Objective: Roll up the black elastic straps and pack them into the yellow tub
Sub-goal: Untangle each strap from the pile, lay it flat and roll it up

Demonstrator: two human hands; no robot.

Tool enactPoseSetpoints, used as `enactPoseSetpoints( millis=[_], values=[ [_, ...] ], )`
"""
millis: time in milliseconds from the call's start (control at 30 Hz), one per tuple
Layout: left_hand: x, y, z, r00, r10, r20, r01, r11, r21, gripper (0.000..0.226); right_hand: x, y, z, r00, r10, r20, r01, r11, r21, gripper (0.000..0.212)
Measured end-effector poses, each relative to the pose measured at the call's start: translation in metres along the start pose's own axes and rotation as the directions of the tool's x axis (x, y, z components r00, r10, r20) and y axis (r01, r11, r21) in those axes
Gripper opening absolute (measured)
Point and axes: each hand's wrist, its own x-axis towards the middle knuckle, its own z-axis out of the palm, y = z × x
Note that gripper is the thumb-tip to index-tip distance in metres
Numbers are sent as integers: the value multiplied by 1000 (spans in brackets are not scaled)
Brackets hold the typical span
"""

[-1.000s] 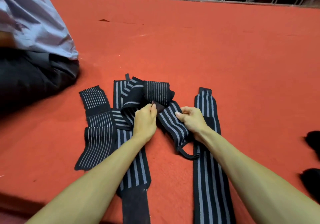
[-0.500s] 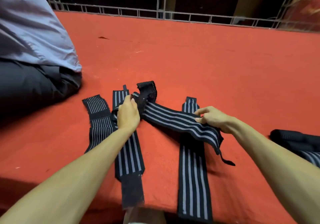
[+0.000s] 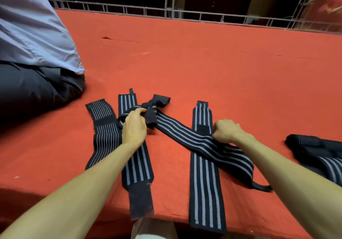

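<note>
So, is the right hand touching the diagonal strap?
Touching. The head view shows the right hand, fingers curled, pinching the diagonal strap where it crosses the flat strap.

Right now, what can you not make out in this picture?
Head view:
- Yellow tub: not in frame.
- Dark strap pile: cut off by the right edge; count unclear.
- Left hand: fingertips hidden behind the diagonal strap's rolled end.
- Seated person: cut off by the left edge.

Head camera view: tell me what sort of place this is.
Probably a raised stage or platform: a red cloth covers the surface, and a metal truss frame runs along its far edge, with darkness beyond.
</note>
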Motion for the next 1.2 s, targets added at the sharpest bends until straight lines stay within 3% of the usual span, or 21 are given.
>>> enactPoseSetpoints(
  millis=[133, 267, 367, 467, 633, 867, 1000, 1100, 1200],
  values=[
    [12, -18, 14, 1000, -9, -13, 9, 999, -41, 38, 34, -49, 14, 961, -256, -107, 269, 953, 137, 28],
    [18, -33, 30, 998, -37, -53, 30, 991, -131, 36, 61, -97, 37, 948, -317, -20, 315, 931, 186, 70],
    [17, -42, 35, 989, -63, -136, 35, 980, -195, 34, 73, -116, 51, 942, -336, 25, 335, 941, 38, 93],
    [19, -45, 34, 982, -75, -173, 34, 972, -231, 33, 79, -120, 52, 923, -382, -49, 380, 924, -49, 78],
    [16, -35, 30, 988, -58, -146, 22, 972, -234, 33, 70, -111, 10, 890, -450, -68, 451, 892, 0, 23],
    [17, -4, 27, 996, -67, -58, 58, 990, -130, 36, 44, -55, -49, 943, -298, -146, 328, 902, 280, 25],
    [14, 13, 29, 1000, -21, 23, 23, 998, -61, 38, 20, -21, -63, 975, -211, -65, 203, 736, 646, 26],
    [9, 24, 30, 999, -3, 37, 6, 997, -72, 37, -1, 3, -60, 987, -157, -24, 113, 594, 796, 29],
    [3, 31, 30, 996, -8, 90, 11, 1000, -25, 36, -14, 24, -42, 998, -44, 49, -11, 626, 780, 31]
  ],
)
